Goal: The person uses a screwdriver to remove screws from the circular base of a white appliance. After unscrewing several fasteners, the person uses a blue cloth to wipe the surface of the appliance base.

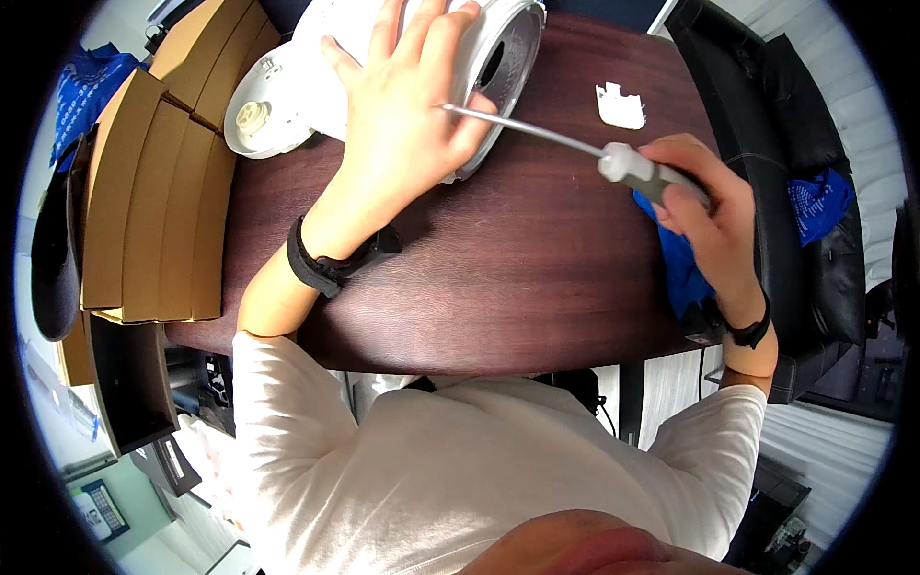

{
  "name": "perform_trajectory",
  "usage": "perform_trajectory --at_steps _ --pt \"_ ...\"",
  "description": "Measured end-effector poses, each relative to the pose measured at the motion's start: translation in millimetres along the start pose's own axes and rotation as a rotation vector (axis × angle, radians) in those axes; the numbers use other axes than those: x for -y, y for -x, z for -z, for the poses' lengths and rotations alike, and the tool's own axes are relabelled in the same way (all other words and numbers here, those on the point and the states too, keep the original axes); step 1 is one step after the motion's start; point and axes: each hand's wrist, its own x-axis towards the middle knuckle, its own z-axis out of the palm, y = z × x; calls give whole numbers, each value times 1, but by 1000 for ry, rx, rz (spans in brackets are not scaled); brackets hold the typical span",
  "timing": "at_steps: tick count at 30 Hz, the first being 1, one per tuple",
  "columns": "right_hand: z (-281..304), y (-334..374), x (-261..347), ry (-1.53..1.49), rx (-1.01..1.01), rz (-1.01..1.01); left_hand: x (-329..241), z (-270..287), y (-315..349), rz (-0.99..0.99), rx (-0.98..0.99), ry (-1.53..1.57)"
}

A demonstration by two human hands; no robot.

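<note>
A screwdriver (632,168) with a grey and white handle is gripped in my right hand (704,201), its fingers wrapped round the handle. Its long metal shaft points left, and in the picture the tip overlaps the back of my left hand (407,105); whether it touches cannot be told. My left hand lies on a white plastic appliance (321,48), fingers spread and holding it against the table. One end of the appliance is a round opening with a grey ring (517,62). On its left is a rounded white part with a cream knob (253,117).
A small white plastic piece (621,105) lies on the dark wood table (479,316). Brown cardboard boxes (158,192) stand along the left edge. Blue cloth (682,264) is beneath my right forearm. A black sofa (767,105) stands to the right, with another blue cloth (819,206) on it.
</note>
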Motion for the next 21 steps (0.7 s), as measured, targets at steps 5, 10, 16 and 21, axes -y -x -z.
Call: perform_trajectory --at_steps 5,10,16,21 --pt "15 18 -13 -62 -176 -79 -2 -1 -1 11 4 1" --pt "5 9 -15 141 -180 40 0 -1 -2 11 10 6" --pt "-1 3 -10 148 -165 1 -1 0 -2 8 8 14" --pt "-2 3 -15 153 -182 43 -1 0 -1 12 7 10"
